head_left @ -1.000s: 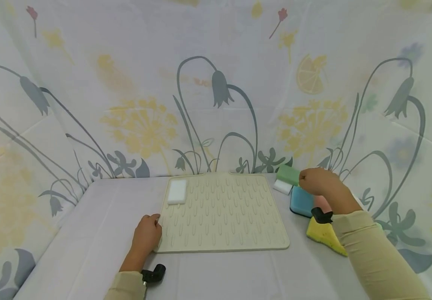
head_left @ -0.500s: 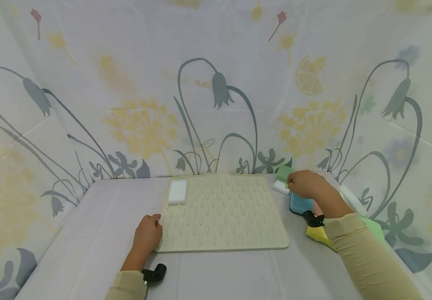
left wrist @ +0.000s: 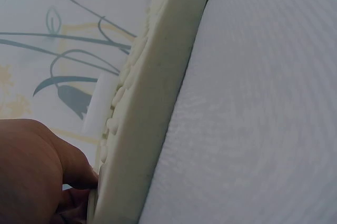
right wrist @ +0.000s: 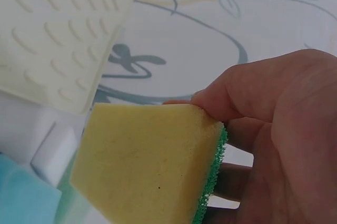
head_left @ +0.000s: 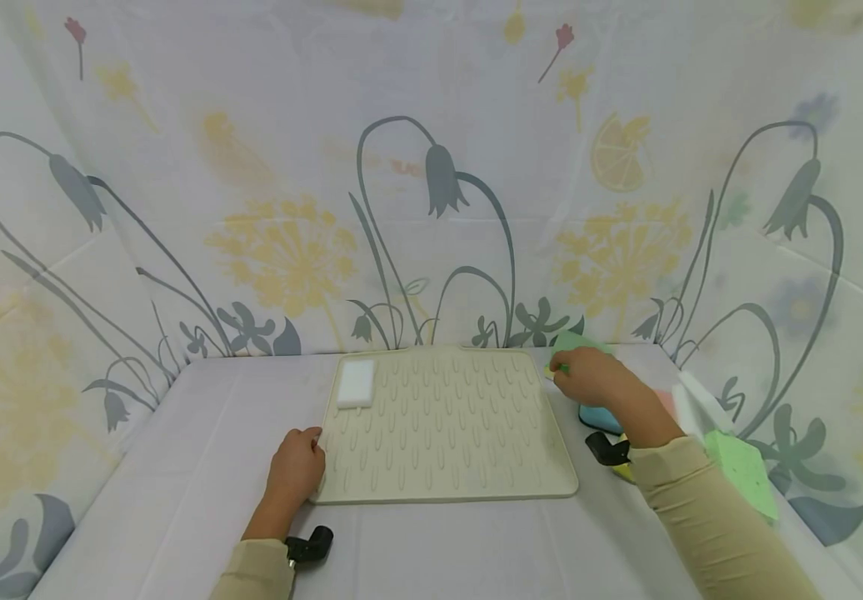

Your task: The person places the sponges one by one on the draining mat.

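The mat (head_left: 446, 433) lies between the two hands, with the left hand (head_left: 296, 467) pinching its left edge, in the same spot as a second ago. The right hand (head_left: 592, 379) has shifted left toward the mat's far right corner, so the sponge (right wrist: 147, 161) it grips is now close to the mat, though seemingly not laid on it; more of the light green sponge (head_left: 746, 471) shows past the sleeve, behind the right fingers. The blue sponge (head_left: 600, 419) lies below those fingers, partly covered by the hand, and the white block (head_left: 356, 384) rests on the mat, beyond the left fingertips, where it was. The head view gives only slivers of the gripped sponge; the right wrist view shows its broad yellow face and green scouring side, with the thumb on its upper edge and the other fingers behind. That view also reveals a second white block (right wrist: 55, 153), left of the fingers, which the head view hides. The left wrist view alone shows the mat's smooth side close up, running away from the pinching fingers.
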Motion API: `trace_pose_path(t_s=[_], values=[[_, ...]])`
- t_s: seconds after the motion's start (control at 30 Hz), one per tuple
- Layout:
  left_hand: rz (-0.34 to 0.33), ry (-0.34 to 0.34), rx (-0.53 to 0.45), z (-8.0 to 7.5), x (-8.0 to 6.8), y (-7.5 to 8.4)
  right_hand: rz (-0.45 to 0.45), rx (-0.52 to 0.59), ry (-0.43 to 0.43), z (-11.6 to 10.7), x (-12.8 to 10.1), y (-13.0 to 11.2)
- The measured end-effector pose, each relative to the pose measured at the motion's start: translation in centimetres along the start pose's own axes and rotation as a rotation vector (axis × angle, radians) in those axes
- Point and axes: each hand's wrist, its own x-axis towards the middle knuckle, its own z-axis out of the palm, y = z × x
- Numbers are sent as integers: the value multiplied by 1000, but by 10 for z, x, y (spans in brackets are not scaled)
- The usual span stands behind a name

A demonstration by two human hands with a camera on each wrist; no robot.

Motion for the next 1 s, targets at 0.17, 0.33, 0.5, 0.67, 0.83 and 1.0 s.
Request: trace_pose_path(t_s=[0.17, 0.33, 0.5, 0.67, 0.83, 1.0], values=[[11, -4, 1, -1, 0, 1, -24, -1, 34, 7, 1, -8], [11, -1, -3, -1, 0, 1, -55, 18, 34, 12, 3, -20], [12, 0, -4, -1, 0, 1, -104, -1, 63, 19, 4, -31], [18, 0, 0, -1, -1, 1, -128, 14, 82, 28, 5, -41], [4, -5, -1, -2, -2, 2, -126, 42, 76, 36, 7, -50], [7, -10, 4, -4, -2, 4, -154, 40, 82, 42, 9, -59]])
